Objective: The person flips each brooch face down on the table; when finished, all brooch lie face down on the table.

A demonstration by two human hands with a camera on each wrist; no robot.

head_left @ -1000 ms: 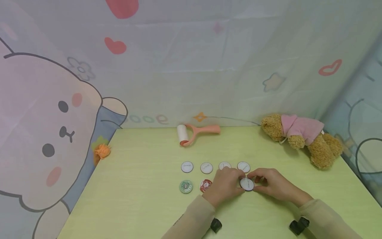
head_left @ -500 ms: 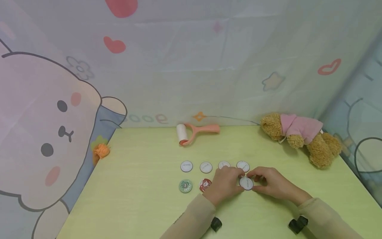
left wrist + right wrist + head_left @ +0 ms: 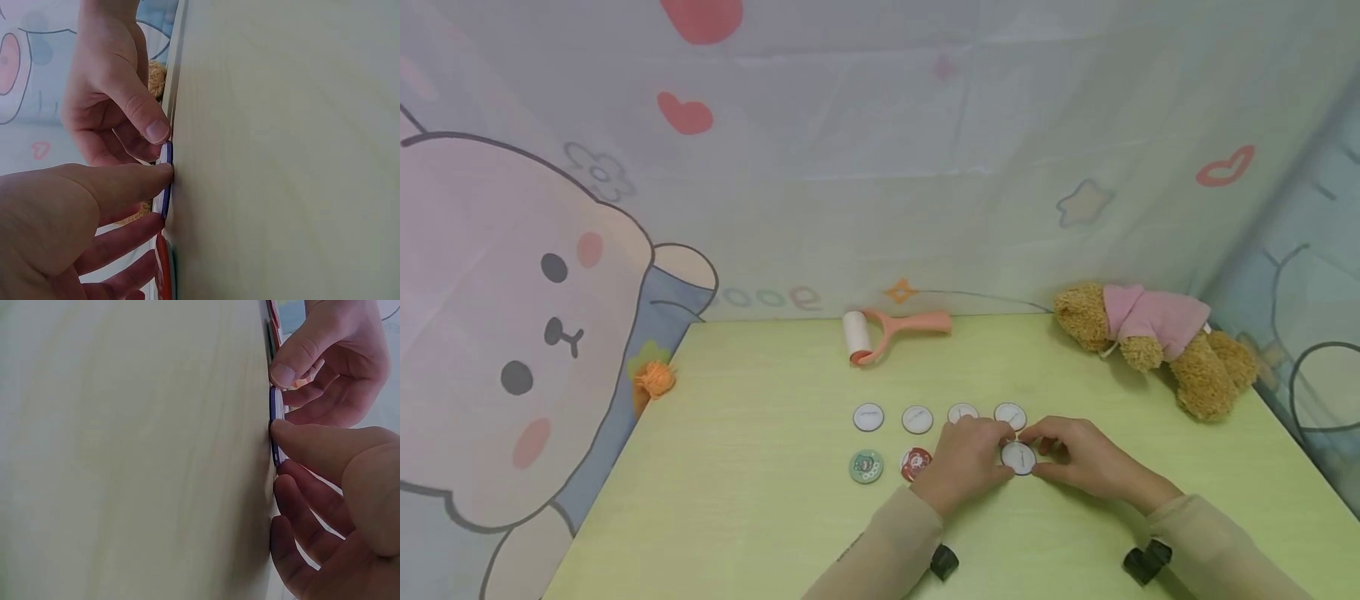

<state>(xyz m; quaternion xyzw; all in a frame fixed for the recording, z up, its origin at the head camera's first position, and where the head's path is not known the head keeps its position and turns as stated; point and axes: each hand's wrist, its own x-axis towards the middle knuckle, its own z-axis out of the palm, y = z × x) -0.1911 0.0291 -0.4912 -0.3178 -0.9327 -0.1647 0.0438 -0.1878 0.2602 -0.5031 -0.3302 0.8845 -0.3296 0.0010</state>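
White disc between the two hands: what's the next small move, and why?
I'd probably lift one edge of the white disc and turn it over: the left hand and right hand both have fingers at its rim, and its white side is up, whereas the green disc and red disc in the same row show pictured sides.

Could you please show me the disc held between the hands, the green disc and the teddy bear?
Held disc (image 3: pixel 1018 458): head view, middle of its pale upper face.
Green disc (image 3: pixel 867 467): head view, middle of its printed face.
Teddy bear (image 3: pixel 1159 322): head view, its pink top.
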